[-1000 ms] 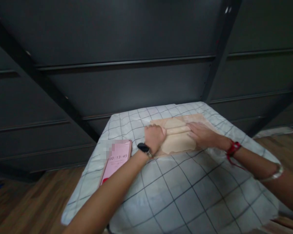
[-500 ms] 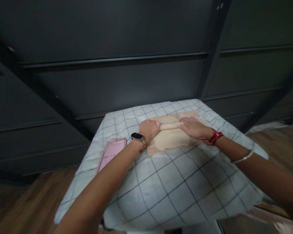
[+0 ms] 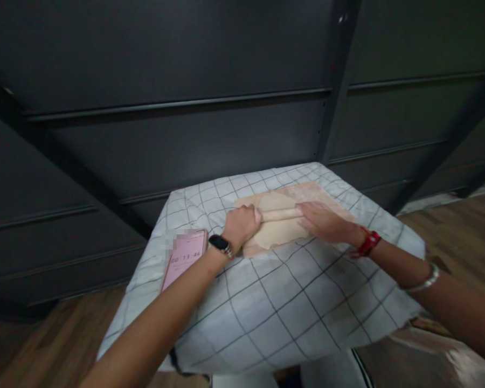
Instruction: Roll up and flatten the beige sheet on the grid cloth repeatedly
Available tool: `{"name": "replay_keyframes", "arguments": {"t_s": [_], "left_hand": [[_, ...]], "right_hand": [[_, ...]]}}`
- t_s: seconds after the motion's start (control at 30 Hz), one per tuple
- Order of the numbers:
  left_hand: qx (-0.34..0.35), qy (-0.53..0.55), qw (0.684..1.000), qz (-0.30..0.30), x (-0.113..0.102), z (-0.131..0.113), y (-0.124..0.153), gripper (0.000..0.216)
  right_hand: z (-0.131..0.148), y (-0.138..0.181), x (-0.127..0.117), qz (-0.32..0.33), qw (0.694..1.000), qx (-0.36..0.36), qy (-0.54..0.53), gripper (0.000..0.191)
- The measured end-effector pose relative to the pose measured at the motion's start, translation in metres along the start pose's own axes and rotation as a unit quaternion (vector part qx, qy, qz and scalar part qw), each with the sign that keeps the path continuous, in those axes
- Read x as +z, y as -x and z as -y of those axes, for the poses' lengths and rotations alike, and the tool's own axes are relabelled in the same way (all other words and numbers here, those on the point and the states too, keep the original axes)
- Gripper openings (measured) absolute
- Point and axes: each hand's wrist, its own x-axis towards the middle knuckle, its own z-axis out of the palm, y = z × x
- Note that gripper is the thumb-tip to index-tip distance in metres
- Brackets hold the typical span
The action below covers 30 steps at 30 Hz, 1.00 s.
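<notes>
Rolling pin [image 3: 281, 214] lies across pale flattened sheet [image 3: 278, 234] on tan mat [image 3: 308, 189], toward 12 o'clock on cloth-covered table [image 3: 299, 323]. Left hand [image 3: 241, 223] curled round pin's 9 o'clock end; right hand [image 3: 324, 221] laid over 3 o'clock end, fingers extended. Phone [image 3: 186, 257] at 8 o'clock from pin.

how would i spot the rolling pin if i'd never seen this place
Find the white cloth with dark grid lines, then the pale dough on a tan mat there. Across the dough lies the rolling pin, its ends covered by the left hand and the right hand. It is the straight, raised rod; the dough around it is flat.
</notes>
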Motion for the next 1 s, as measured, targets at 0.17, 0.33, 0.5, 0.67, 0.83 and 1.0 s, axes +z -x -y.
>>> {"name": "replay_keyframes", "arguments": {"t_s": [0.17, 0.33, 0.5, 0.67, 0.83, 1.0], "left_hand": [[0.045, -0.004, 0.998, -0.033, 0.001, -0.002, 0.027, 0.038], [0.034, -0.005, 0.999, -0.024, -0.014, 0.009, 0.014, 0.043], [0.036, 0.008, 0.999, -0.016, -0.002, 0.030, 0.025, 0.041], [0.009, 0.001, 1.000, 0.018, 0.008, 0.033, 0.027, 0.043], [0.025, -0.010, 1.000, 0.016, 0.003, 0.031, 0.021, 0.041], [0.029, -0.007, 0.999, 0.030, 0.006, 0.033, 0.013, 0.041]], "right_hand": [[0.014, 0.024, -0.018, 0.005, 0.999, -0.001, -0.036, 0.039], [0.008, -0.003, -0.014, 0.071, 0.997, 0.027, -0.029, 0.036], [0.038, -0.020, -0.012, 0.090, 0.995, 0.045, 0.018, 0.035], [0.048, -0.037, -0.006, 0.071, 0.994, 0.084, 0.014, 0.035], [0.050, -0.031, 0.001, 0.047, 0.998, 0.043, -0.009, 0.037], [0.042, -0.031, 0.006, 0.086, 0.995, 0.038, -0.043, 0.038]]}}
